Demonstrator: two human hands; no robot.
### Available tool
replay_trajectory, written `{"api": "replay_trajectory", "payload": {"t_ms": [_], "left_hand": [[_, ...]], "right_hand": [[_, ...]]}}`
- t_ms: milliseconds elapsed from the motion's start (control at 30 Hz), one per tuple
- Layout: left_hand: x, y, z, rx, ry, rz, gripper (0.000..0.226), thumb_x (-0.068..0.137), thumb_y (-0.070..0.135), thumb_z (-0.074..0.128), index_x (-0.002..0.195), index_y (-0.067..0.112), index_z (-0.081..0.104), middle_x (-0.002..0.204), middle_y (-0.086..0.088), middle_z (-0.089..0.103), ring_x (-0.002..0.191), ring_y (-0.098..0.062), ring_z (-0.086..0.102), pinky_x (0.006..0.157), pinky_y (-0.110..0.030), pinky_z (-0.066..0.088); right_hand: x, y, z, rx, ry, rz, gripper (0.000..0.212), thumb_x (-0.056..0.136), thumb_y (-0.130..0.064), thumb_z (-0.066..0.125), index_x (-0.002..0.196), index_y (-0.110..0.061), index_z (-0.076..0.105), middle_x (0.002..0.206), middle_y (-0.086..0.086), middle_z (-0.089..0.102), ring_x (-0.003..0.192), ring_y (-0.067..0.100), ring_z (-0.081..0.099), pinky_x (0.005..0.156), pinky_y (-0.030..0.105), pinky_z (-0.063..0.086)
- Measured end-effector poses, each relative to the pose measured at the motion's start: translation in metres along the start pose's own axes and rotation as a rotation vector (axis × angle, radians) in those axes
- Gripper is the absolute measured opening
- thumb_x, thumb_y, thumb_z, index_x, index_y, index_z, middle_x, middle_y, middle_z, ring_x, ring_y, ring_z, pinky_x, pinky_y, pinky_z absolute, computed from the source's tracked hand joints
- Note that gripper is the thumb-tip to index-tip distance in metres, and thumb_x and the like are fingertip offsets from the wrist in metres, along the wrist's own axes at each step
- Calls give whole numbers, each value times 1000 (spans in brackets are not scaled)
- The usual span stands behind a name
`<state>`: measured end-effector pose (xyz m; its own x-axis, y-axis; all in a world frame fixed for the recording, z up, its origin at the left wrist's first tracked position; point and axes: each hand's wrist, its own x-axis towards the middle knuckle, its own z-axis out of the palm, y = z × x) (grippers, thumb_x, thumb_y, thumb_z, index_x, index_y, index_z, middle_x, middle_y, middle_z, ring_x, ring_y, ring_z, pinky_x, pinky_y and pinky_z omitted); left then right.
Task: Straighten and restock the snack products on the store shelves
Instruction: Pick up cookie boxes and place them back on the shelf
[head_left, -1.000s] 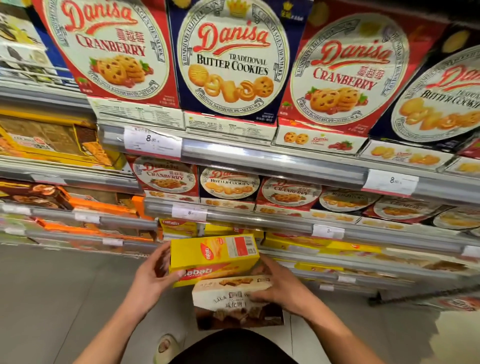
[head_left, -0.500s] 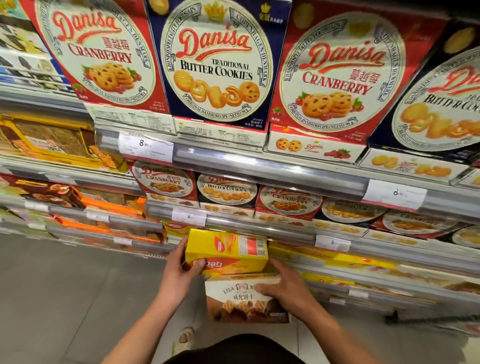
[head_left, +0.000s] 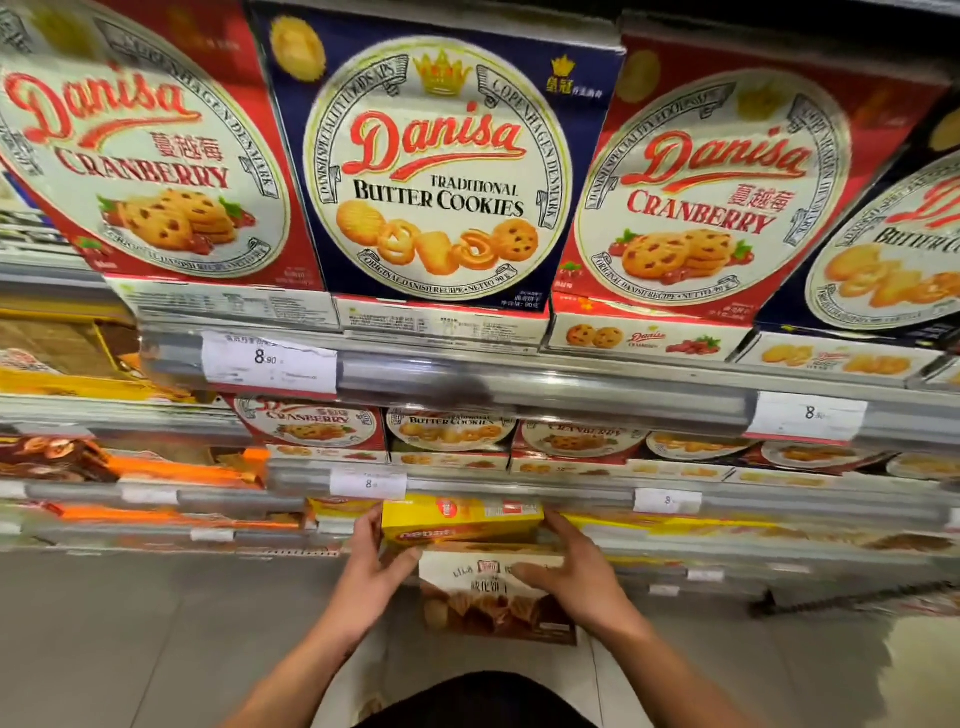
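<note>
A yellow wafer box (head_left: 462, 519) lies on top of a beige and brown biscuit box (head_left: 493, 597), both held at the front of a low shelf. My left hand (head_left: 371, 577) grips the left end of the yellow box, thumb along its side. My right hand (head_left: 569, 566) holds the right side of the stack, fingers curled over the top of the beige box and touching the yellow one. The yellow box's far edge sits just under the shelf rail (head_left: 519, 491), next to more yellow boxes (head_left: 343, 506).
Large Danisa cookie boxes (head_left: 441, 176) fill the top shelf, with smaller ones (head_left: 449, 431) on the shelf below. Orange and brown packs (head_left: 156, 467) sit on the shelves at left. White price tags (head_left: 270, 361) hang on the rails. Grey floor tiles (head_left: 130, 639) lie below.
Both hands carried the two stacked boxes up and forward to the low shelf. The yellow box now reaches under the rail, and the view has moved closer to the shelves.
</note>
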<state>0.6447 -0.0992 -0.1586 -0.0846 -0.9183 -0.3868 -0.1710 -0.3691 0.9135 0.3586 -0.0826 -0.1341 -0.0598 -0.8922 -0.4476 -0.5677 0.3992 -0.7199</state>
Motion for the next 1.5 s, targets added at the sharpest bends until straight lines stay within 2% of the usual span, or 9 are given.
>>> {"api": "replay_trajectory", "payload": {"t_ms": [67,200,433,567,733,867,1000,1233,1500], "left_hand": [[6,7,1,29,-43,-25,88,75,59,79,141,27,31,142,1,54,134,-19,50,117,-44,37],[13,3,5,228,-58,4,72,97,21,65,152,30,19,145,19,26,139,-8,23,119,-33,20],[17,3,4,249,-39,-18,72,97,11,64,152,28,21,133,5,29,124,-12,38,108,-16,34],[22,4,-1,165,-3,-44,60,85,28,70,135,21,37,141,-1,48,136,-19,46,118,-47,35],[30,-2,3,88,-21,-51,64,79,43,74,127,24,35,145,-1,49,139,-16,45,116,-49,39],[25,6,11,122,17,-65,43,95,17,69,125,23,39,121,14,62,110,1,60,91,-27,51],[31,11,16,188,59,-48,36,96,18,66,121,17,41,114,14,61,110,-15,61,85,-31,45],[26,18,24,129,129,-50,46,97,16,65,135,30,44,131,13,57,122,-12,52,101,-36,40],[-19,-3,51,70,193,-160,49,93,23,66,138,23,47,134,-5,58,127,-26,56,110,-46,43]], "right_hand": [[7,-2,4,13,-8,26,99,77,-49,84,157,-25,30,151,-6,48,136,15,46,100,25,40],[13,1,7,-13,-5,53,105,75,-53,83,159,-25,27,157,-3,42,143,18,40,113,31,36],[20,-1,11,-60,73,35,101,71,-61,81,152,-18,40,153,-2,45,138,17,44,110,26,36],[22,2,16,-4,109,51,100,62,-67,81,145,-24,46,138,-8,56,130,16,52,103,27,44],[22,1,19,73,123,64,82,70,-49,89,137,-25,48,118,-16,57,110,8,54,88,22,46],[24,4,16,82,108,48,78,72,-49,87,136,-22,51,126,-9,62,117,13,57,91,26,45],[26,6,12,64,89,25,74,77,-46,85,138,-20,53,129,-6,59,123,16,54,94,28,45],[31,13,5,-18,50,-26,69,81,-46,81,137,-22,51,122,-10,53,116,14,51,103,35,44],[-1,57,-9,209,96,-66,63,79,-22,86,130,-34,52,114,-5,57,109,10,59,78,9,49]]}}
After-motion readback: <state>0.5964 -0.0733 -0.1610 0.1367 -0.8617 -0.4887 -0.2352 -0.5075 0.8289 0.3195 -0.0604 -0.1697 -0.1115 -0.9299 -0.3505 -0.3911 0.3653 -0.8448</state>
